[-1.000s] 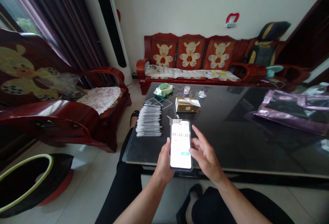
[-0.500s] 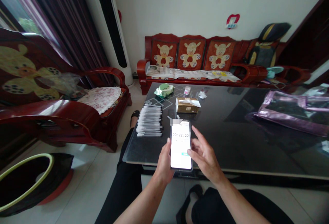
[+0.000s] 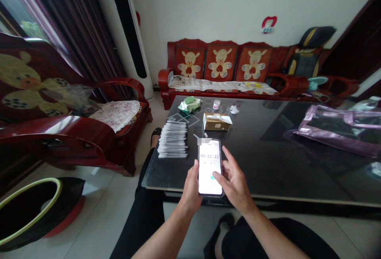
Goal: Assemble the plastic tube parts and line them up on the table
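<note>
My left hand (image 3: 191, 183) is closed around the left side of a smartphone (image 3: 208, 187), its thumb along the edge. The bright screen shows a timer reading 00:22:22, and a blurred patch covers the phone's top. With its thumb on the lower screen, over a small teal button, my right hand (image 3: 236, 181) grips the right edge. The right index finger stretches out beside the phone, and the other fingertips are partly hidden. Beyond the phone, on the dark glossy table (image 3: 268, 167), lies a row of slim white-grey sticks or pens (image 3: 173, 140).
A gold tissue box (image 3: 217, 121), a green wipes pack (image 3: 189, 104), a small white-pink jar (image 3: 216, 104) and a crumpled tissue (image 3: 234, 109) stand farther back. To the right is a clear purple-trimmed bag (image 3: 336, 132). A lined bin (image 3: 56, 211) stands at lower left, near a wooden armchair (image 3: 119, 148).
My right thumb has slid slightly left over the screen onto the teal button. The phone has shifted a touch to the right. The timer reading is the same.
</note>
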A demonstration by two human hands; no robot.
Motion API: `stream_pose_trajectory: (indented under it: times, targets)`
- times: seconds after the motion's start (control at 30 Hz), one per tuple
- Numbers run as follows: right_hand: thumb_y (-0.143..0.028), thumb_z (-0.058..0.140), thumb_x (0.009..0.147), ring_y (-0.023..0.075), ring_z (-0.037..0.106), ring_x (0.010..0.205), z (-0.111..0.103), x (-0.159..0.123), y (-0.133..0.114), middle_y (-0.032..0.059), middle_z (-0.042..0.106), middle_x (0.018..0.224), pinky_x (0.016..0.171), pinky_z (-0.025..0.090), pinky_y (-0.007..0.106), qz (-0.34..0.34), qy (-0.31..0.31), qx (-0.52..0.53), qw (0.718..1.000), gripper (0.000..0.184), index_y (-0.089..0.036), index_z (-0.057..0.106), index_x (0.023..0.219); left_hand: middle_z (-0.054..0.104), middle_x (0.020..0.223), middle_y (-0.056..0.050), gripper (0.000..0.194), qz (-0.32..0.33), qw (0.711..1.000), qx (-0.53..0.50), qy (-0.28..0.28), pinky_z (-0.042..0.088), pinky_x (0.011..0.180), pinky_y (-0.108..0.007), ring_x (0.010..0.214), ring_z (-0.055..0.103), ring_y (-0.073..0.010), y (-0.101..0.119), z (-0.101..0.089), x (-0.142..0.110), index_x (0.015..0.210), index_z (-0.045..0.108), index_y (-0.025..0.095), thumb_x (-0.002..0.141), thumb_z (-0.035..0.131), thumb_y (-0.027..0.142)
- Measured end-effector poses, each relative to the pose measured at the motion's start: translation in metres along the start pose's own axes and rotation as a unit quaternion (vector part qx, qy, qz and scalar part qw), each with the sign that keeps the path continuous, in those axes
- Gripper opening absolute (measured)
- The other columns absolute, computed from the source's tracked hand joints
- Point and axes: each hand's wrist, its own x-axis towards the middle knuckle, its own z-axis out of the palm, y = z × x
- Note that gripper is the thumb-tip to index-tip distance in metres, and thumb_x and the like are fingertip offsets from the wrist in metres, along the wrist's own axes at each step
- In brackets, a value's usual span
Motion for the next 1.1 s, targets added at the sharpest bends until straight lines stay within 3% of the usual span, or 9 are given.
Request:
stream_pose_trajectory:
  times: [0.17, 0.47, 1.1]
  targets:
    - [-0.028, 0.053, 0.089, 0.0215, 0.065, 0.09, -0.0001, 0.0018, -0.0011, 0.0095, 0.065, 0.109, 0.073, 0.054, 0.032, 0.014, 0.015, 0.027, 0.999, 0.065, -0.021, 0.024, 0.147, 0.073, 0.096, -0.016, 0.056, -0.003, 1.0, -0.004, -0.002, 0.055, 0.074, -0.035, 0.085, 0.07, -0.0283, 0.001, -0.0009, 0.0015, 0.118, 0.062, 0.007, 0.082, 0.059, 0.05]
    - [-0.02, 0.059, 0.083, 0.0229, 0.062, 0.101, -0.0008, 0.0006, -0.0034, 0.0097, 0.061, 0.118, 0.09, 0.049, 0.039, -0.011, -0.023, 0.024, 0.999, 0.074, -0.024, 0.023, 0.148, 0.073, 0.098, -0.017, 0.056, -0.003, 1.0, -0.018, -0.003, 0.055, 0.073, -0.036, 0.084, 0.07, -0.0292, 0.0038, -0.0018, 0.0033, 0.117, 0.062, 0.006, 0.083, 0.059, 0.049]
    - [-0.022, 0.056, 0.086, 0.0234, 0.062, 0.104, -0.002, 0.0014, -0.0035, 0.0102, 0.061, 0.12, 0.091, 0.049, 0.04, -0.006, -0.027, 0.02, 0.999, 0.072, -0.023, 0.021, 0.148, 0.072, 0.099, -0.017, 0.054, 0.001, 1.0, -0.021, -0.007, 0.055, 0.073, -0.035, 0.085, 0.07, -0.0287, 0.0018, -0.0024, 0.0038, 0.116, 0.063, 0.006, 0.082, 0.06, 0.049]
